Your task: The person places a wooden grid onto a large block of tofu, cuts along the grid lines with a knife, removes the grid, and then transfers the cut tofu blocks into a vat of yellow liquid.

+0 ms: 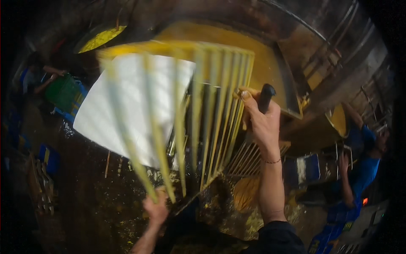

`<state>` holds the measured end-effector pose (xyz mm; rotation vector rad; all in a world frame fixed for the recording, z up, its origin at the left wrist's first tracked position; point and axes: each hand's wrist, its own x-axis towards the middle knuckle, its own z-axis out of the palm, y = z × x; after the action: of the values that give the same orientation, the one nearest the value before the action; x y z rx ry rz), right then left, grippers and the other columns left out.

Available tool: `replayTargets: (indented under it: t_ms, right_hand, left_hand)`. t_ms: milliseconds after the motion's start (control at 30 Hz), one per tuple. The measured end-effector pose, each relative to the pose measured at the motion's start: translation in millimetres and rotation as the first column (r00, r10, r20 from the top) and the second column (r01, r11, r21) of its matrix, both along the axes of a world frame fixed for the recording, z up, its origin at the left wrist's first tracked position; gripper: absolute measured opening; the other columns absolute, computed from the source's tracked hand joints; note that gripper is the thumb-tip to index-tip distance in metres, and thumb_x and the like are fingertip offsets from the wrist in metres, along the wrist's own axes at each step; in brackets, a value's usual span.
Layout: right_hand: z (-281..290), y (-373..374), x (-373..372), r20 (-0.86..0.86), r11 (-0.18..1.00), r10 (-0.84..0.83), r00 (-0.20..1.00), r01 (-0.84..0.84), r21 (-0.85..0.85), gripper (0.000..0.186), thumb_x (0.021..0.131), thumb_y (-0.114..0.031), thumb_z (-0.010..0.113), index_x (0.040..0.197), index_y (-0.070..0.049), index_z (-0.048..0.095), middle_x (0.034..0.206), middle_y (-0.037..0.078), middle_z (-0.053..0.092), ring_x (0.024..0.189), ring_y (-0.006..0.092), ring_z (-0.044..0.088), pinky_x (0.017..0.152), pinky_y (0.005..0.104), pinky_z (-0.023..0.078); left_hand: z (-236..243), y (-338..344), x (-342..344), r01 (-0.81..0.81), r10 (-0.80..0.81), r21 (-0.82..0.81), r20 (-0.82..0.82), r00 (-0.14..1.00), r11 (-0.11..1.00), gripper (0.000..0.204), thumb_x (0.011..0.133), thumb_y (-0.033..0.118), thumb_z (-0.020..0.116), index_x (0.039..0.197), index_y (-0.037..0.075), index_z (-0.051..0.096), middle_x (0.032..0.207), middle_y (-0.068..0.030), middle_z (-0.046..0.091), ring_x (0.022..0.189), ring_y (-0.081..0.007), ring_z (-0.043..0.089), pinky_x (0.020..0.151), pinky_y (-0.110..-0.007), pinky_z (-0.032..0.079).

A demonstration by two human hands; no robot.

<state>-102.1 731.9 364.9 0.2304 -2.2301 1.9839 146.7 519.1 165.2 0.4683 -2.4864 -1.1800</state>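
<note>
Fingers of the left hand (155,208), blurred, curl closed around a slat at the near end of a yellow slatted rack (196,106). The right hand (263,120) is also closed: a black-handled tool (266,98) pokes up from its grip, while the thumb presses near the rack's right edge. The rack spans the space between the hands and beyond, partly in front of a white panel (131,101).

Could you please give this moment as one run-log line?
Left hand: holding slatted yellow frame, lower end | Right hand: gripping black handle, at frame's right side | Behind frame: white sheet
</note>
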Motion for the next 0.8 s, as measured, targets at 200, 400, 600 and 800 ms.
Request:
replayTargets:
  t_ms: [200,400,600,800]
  right_hand:
    - [-58,66,-159,-0.525,0.649,0.254,0.812,0.26,0.715,0.025,0.082,-0.013,0.072,0.105,-0.003,0.07,0.073,0.016,0.058,0.068,0.0248,0.057,0.067,0.0338,0.047]
    - [-67,-3,-280,0.307,0.677,0.494,0.814,-0.581,0.451,0.049,0.087,-0.024,0.072,0.121,0.009,0.058,0.068,-0.001,0.055,0.059,0.0074,0.051,0.054,0.0252,0.041]
    - [-106,-82,-395,0.333,0.618,0.637,0.695,-0.719,0.319,0.048,0.08,-0.011,0.071,0.122,0.008,0.059,0.073,-0.001,0.057,0.058,0.0066,0.051,0.052,0.0237,0.041]
    - [-148,-94,-435,0.222,0.63,0.669,0.709,-0.7,0.335,0.04,0.076,-0.011,0.075,0.11,0.009,0.066,0.099,0.009,0.07,0.088,0.0147,0.063,0.082,0.0287,0.05]
  left_hand:
    - [65,-66,-98,-0.145,0.459,0.909,-0.056,0.886,0.391,0.037,0.101,0.032,0.048,0.115,-0.001,0.042,0.102,-0.0246,0.063,0.069,-0.0336,0.07,0.056,-0.041,0.063]
    - [23,-133,-145,-0.313,0.661,0.928,0.105,0.743,0.204,0.04,0.099,0.036,0.053,0.116,0.0,0.047,0.102,-0.0209,0.063,0.071,-0.0285,0.069,0.055,-0.036,0.061]
    - [73,-136,-218,-0.422,0.771,0.856,0.044,0.636,0.3,0.025,0.099,0.022,0.054,0.113,0.002,0.047,0.094,-0.0169,0.063,0.071,-0.0257,0.069,0.054,-0.035,0.06]
    - [47,-114,-235,-0.88,0.931,0.338,0.026,0.364,0.334,0.028,0.095,0.019,0.06,0.112,-0.003,0.059,0.092,-0.0158,0.061,0.072,-0.0254,0.06,0.062,-0.033,0.049]
